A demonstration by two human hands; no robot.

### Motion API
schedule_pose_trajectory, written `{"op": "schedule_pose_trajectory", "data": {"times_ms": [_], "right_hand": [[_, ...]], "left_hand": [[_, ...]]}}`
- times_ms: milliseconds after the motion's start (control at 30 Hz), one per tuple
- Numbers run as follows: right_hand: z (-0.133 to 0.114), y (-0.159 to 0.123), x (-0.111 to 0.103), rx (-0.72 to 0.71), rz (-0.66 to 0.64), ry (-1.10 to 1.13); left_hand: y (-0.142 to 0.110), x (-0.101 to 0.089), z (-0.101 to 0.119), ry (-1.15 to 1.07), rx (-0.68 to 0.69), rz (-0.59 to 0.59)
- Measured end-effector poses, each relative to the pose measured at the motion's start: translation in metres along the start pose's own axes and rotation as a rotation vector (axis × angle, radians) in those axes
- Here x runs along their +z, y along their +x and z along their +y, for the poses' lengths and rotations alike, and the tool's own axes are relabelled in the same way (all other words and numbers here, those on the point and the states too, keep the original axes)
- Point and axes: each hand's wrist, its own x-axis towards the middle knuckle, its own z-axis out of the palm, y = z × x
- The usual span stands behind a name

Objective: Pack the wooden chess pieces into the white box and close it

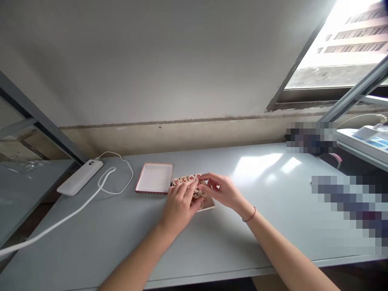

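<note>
A small box [209, 208] of round Chinese chess pieces [183, 180] sits on the grey desk. Red characters show along its far row, and black ones appear between my hands. My left hand [181, 201] lies across the left and middle of the box, fingers stretched over the pieces and thumb apart near the front side. At the far right corner, my right hand [221, 190] has its thumb and index finger closed around the edge of a chess piece [198, 176]. My fingers hide many of the pieces. The shallow box lid [154, 178], white inside with a red edge, lies to the left.
A white power bank [80, 178] with a white cable [69, 216] rests at the desk's left side. Metal posts [45, 121] rise at both ends. The wall runs along the back edge, with a window at upper right. Blurred-out patches cover things at the right.
</note>
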Motion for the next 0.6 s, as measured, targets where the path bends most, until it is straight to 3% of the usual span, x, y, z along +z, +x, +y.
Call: {"op": "schedule_pose_trajectory", "data": {"times_ms": [167,400,600], "right_hand": [[0.007,-0.001,0.007,0.002,-0.012,0.094],[0.004,-0.002,0.014,-0.030,0.015,0.118],[0.009,-0.005,0.024,0.022,0.203,0.143]], "left_hand": [[0.001,-0.001,-0.002,-0.155,-0.063,0.007],[0.003,-0.004,-0.004,-0.192,-0.087,0.019],[0.005,-0.006,-0.008,-0.225,-0.063,-0.023]]}}
